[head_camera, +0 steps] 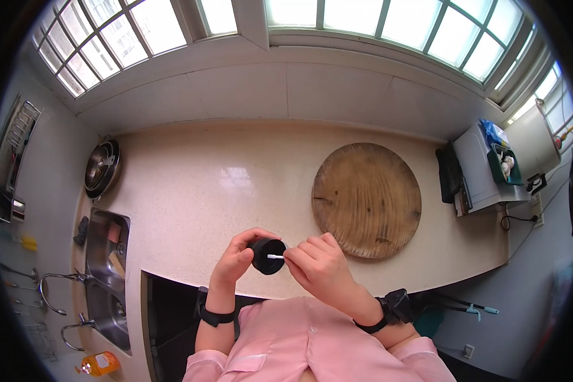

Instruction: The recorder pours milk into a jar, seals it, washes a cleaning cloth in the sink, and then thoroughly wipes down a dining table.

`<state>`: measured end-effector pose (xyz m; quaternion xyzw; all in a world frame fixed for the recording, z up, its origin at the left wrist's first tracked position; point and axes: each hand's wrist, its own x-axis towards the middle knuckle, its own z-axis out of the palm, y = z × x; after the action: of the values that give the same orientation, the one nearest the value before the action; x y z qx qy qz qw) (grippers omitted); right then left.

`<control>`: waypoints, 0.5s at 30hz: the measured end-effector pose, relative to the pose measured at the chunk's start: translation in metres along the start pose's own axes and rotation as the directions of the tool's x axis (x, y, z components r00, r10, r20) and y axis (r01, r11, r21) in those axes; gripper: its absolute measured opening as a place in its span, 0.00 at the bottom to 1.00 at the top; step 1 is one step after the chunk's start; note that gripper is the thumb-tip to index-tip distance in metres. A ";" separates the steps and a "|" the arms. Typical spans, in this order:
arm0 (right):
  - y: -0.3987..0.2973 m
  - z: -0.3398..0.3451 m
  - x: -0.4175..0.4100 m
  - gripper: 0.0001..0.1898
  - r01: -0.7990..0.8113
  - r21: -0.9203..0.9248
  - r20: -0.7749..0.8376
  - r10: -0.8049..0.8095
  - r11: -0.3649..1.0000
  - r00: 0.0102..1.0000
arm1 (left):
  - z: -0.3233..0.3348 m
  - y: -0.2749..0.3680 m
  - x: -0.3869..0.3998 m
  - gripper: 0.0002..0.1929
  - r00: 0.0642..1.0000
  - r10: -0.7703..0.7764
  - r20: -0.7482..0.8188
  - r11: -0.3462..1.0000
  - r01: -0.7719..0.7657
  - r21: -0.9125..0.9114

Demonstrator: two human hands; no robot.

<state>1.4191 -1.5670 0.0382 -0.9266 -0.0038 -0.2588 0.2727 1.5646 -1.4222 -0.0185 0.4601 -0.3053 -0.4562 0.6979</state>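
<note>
My left hand [234, 258] is closed around a black round container or cup-like part [268, 249], held above the near edge of the countertop with its dark face turned up. Between the fingertips of my right hand [320, 267] is a thin white stick, seemingly a cotton swab [275, 257], whose tip lies over the black part's face. Whether the tip touches it, I cannot tell. A round wooden chopping board [367, 200] lies on the pale countertop [196, 191], just beyond my right hand.
Stacked metal pans [102, 169] stand at the far left, behind a double steel sink [106, 286] with faucets. An orange soap bottle [99, 364] is near the sink. On the right, a white appliance [475, 167] carries a green basket of garlic [506, 164].
</note>
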 end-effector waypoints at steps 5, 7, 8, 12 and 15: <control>-0.002 0.000 0.000 0.06 -0.028 -0.111 -0.038 0.024 0.993 0.999 | 0.006 0.002 0.004 0.38 1.000 -0.012 -0.020 0.997 0.014 0.075; -0.002 -0.001 -0.001 0.06 -0.030 -0.110 -0.021 0.028 0.993 0.999 | 0.009 0.003 0.004 0.38 1.000 -0.015 -0.026 0.995 0.017 0.103; -0.002 -0.001 -0.002 0.05 -0.030 -0.109 -0.002 0.030 0.994 1.000 | 0.011 0.007 0.004 0.36 1.000 -0.020 -0.018 0.988 0.023 0.154; -0.004 0.000 -0.003 0.04 -0.066 -0.071 0.052 0.070 0.995 0.996 | 0.018 0.013 0.002 0.32 1.000 -0.006 0.011 0.957 0.003 0.289; -0.005 0.002 -0.005 0.05 -0.083 -0.069 0.123 0.091 0.994 0.988 | 0.021 0.016 -0.001 0.31 0.999 -0.048 -0.006 0.947 0.047 0.319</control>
<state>1.4151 -1.5607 0.0366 -0.9486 0.0279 -0.1876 0.2535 1.5524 -1.4262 0.0047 0.5734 -0.3646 -0.4180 0.6029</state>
